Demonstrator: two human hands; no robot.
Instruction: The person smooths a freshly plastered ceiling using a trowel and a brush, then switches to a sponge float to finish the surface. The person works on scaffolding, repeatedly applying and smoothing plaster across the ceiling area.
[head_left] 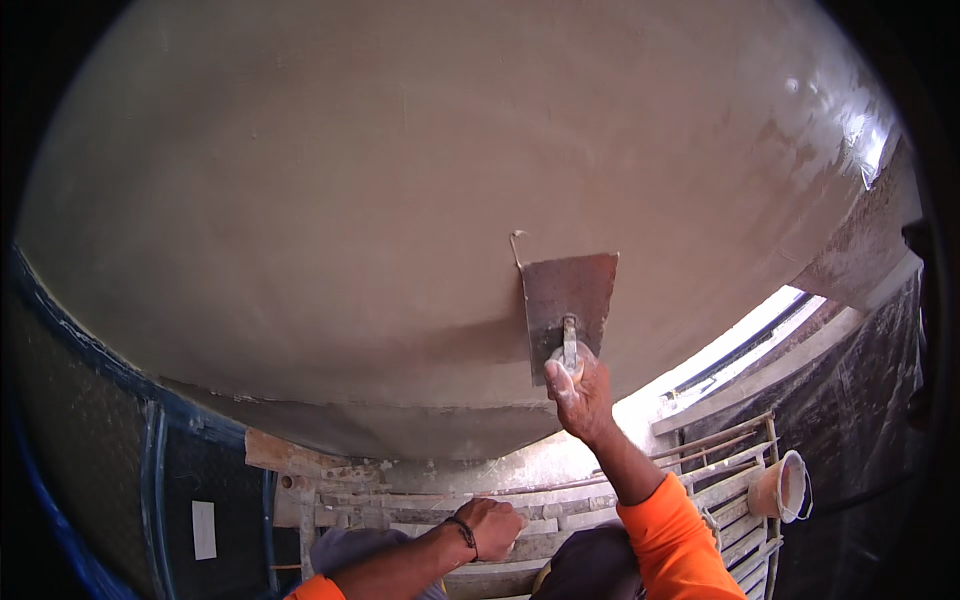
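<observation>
1. Gripping the trowel's handle, the right hand (580, 392) holds the trowel (568, 305) with its blade flat against the wall (400, 200), low on the smooth plaster.
2. The left hand (492, 527) sits below, closed in a loose fist on the scaffold planks (400, 500); whether it holds anything cannot be told.
3. A bucket (785, 487) hangs at the scaffold's right edge, well apart from both hands.

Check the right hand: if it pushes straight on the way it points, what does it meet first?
Most likely the plastered wall. The right hand points up and into it, gripping a steel trowel whose blade looks flat against the plaster, though depth is hard to judge.
</observation>
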